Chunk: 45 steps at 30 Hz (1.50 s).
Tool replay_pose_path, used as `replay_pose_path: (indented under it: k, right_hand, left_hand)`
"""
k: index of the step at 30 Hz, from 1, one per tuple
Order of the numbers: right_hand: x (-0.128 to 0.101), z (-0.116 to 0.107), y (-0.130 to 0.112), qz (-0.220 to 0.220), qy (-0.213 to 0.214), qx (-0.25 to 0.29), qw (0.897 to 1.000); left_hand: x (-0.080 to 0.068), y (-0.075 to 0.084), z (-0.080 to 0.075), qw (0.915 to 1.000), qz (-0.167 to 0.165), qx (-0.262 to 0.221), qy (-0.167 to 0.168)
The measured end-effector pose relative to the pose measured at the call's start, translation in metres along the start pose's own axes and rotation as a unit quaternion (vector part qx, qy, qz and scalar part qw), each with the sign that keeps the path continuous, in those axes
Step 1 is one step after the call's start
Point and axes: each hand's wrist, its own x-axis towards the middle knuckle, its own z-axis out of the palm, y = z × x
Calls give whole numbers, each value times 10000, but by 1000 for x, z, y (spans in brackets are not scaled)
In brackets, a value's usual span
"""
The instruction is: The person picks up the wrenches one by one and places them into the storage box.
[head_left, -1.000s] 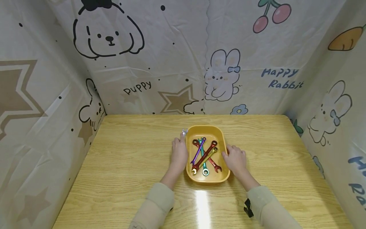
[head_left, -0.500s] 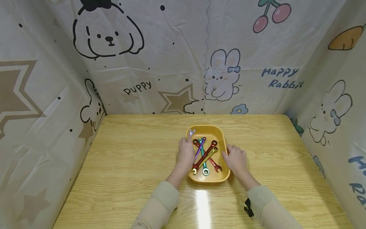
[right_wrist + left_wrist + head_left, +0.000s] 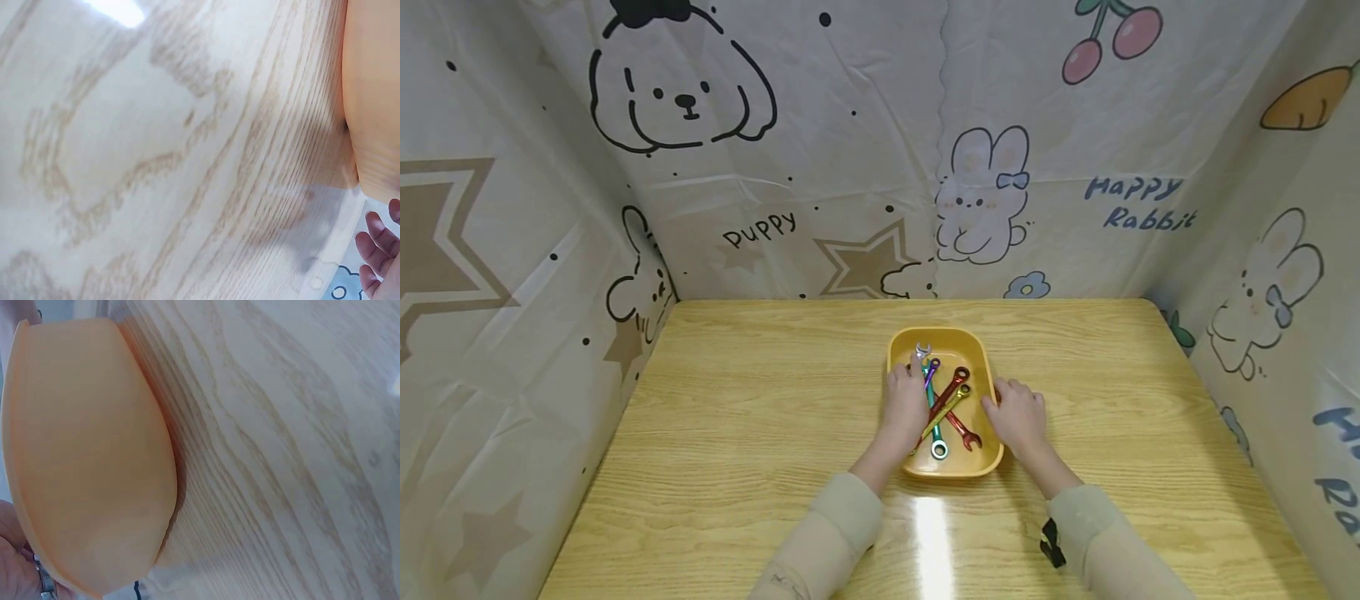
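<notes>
An orange-yellow plastic tray (image 3: 982, 354) sits on the table, and its outer wall (image 3: 94, 444) fills much of the left wrist view. My left hand (image 3: 906, 406) reaches over the tray's left side, gripping a silver wrench (image 3: 922, 351) whose open end points away from me. Beneath it in the tray lie crossed wrenches: purple (image 3: 933, 368), teal (image 3: 938, 442), yellow (image 3: 954, 402), dark red (image 3: 960, 376) and lighter red (image 3: 967, 435). My left hand hides parts of them. My right hand (image 3: 1019, 414) holds the tray's right rim, thumb on the edge.
The wood-grain table (image 3: 760, 392) spreads around the tray on all sides. A cloth (image 3: 865, 125) printed with cartoon animals hangs behind and along both sides. A light reflection lies on the tabletop in front of the tray.
My left hand, gripping the silver wrench, has moved right from beside the tray's left wall to above the other wrenches. My right hand and the tray have stayed in place.
</notes>
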Motion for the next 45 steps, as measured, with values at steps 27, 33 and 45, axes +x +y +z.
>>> replay_pose_path:
  k: [27, 33, 45]
  right_hand:
    - [1, 1, 0, -12, 111, 69, 9999]
    - [1, 1, 0, -6, 170, 110, 9998]
    - [1, 2, 1, -16, 161, 92, 9998]
  left_hand:
    - [-4, 17, 29, 9988, 1, 416, -239]
    - [-5, 19, 35, 9984, 5, 484, -307]
    - [-8, 27, 42, 9943, -3, 998, -380]
